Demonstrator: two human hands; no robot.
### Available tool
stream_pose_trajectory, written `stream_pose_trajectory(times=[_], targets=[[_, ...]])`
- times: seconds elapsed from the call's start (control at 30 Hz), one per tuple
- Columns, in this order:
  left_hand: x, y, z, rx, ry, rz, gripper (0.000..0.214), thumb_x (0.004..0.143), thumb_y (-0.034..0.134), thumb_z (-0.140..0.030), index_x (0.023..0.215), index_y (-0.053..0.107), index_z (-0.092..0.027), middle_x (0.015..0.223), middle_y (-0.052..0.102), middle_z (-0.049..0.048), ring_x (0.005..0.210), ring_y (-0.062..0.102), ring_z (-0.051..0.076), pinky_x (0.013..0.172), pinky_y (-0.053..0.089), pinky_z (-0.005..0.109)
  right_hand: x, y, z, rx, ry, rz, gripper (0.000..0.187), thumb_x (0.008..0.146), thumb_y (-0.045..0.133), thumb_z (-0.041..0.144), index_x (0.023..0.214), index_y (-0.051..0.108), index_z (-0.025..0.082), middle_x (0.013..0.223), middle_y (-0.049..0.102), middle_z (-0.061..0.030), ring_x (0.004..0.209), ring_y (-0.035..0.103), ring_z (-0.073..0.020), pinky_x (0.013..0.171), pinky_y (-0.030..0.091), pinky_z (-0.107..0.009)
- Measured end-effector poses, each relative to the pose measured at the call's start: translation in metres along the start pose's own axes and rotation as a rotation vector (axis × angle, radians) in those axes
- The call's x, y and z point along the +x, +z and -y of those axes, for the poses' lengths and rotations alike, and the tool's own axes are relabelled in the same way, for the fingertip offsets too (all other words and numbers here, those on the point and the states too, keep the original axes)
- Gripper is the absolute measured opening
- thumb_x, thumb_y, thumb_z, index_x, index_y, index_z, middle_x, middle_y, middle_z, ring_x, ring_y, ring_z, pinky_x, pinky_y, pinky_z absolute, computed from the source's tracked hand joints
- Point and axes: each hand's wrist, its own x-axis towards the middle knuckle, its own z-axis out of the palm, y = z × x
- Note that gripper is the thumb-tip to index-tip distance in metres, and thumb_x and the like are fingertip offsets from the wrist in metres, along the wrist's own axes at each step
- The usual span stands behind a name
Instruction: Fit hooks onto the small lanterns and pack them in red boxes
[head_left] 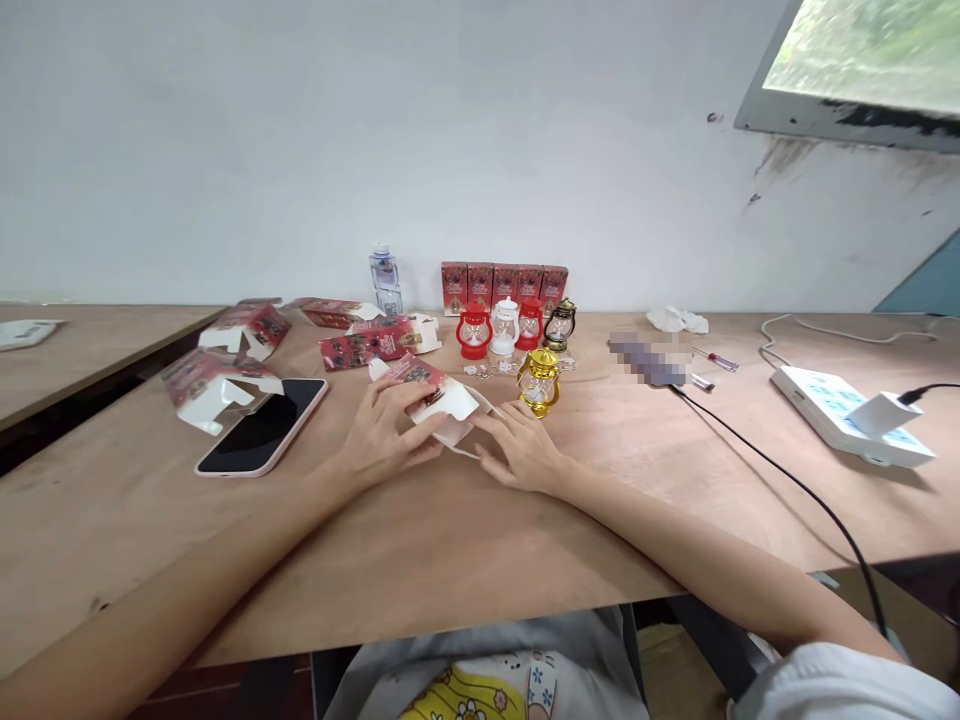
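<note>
In the head view, your left hand [394, 425] has its fingers curled over a red box [427, 378], with the thumb on its near side, so it holds the box. Your right hand [521, 445] is half open, its fingertips at the white flaps of the open end; whether it pinches them I cannot tell. The box lies tilted between your hands, above the table [465, 550].

Taking this box as the clock's centre, a gold lantern [538, 385] stands near at 3 o'clock. At 1 o'clock there are four more lanterns [505, 332] in a row: red, white, red and bronze. Behind them, five upright boxes [505, 288] carry pale lettering on red, too small for reading. An opened box [360, 350] at 10 o'clock shows similar print, also not readable.

The bottle [386, 283] at 11 o'clock has a label which I cannot read. The phone [262, 430] at 9 o'clock has a dark screen without text. Far at 3 o'clock lies a white power strip [817, 405]; beyond the lanterns' right, one object [649, 362] is pixelated.
</note>
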Motion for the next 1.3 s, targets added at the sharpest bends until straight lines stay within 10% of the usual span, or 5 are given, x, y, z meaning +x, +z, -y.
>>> stream_pose_trajectory(times=[0.4, 0.63, 1.3], targets=[[0.006, 0.003, -0.018, -0.035, -0.009, 0.035, 0.042, 0.079, 0.066, -0.024, 0.118, 0.050, -0.023, 0.141, 0.045, 0.0164, 0.133, 0.040, 0.032, 0.103, 0.040, 0.056, 0.005, -0.002, 0.015, 0.496, 0.424, -0.085, 0.019, 0.090, 0.051, 0.030, 0.075, 0.059, 0.022, 0.083, 0.065, -0.0046, 0.080, 0.062, -0.0164, 0.074, 0.050, -0.031], [0.010, 0.002, -0.025, -0.054, -0.061, 0.043, 0.072, 0.082, 0.060, -0.041, 0.141, 0.031, -0.013, 0.138, 0.046, 0.0236, 0.131, 0.043, 0.034, 0.108, 0.030, 0.060, 0.008, 0.005, 0.028, 1.018, 0.845, -0.160, 0.022, 0.082, 0.063, 0.031, 0.102, 0.064, 0.025, 0.098, 0.068, -0.0023, 0.081, 0.066, -0.0158, 0.077, 0.055, -0.032], [0.007, 0.007, -0.025, -0.006, -0.209, -0.006, 0.069, 0.089, 0.046, -0.015, 0.146, 0.013, -0.030, 0.125, 0.063, 0.0068, 0.118, 0.058, 0.022, 0.098, 0.045, 0.044, 0.012, 0.009, 0.031, 1.354, 1.031, -0.247, 0.034, 0.069, 0.075, 0.036, 0.102, 0.070, 0.027, 0.096, 0.072, -0.0001, 0.086, 0.065, -0.0171, 0.076, 0.058, -0.035]])
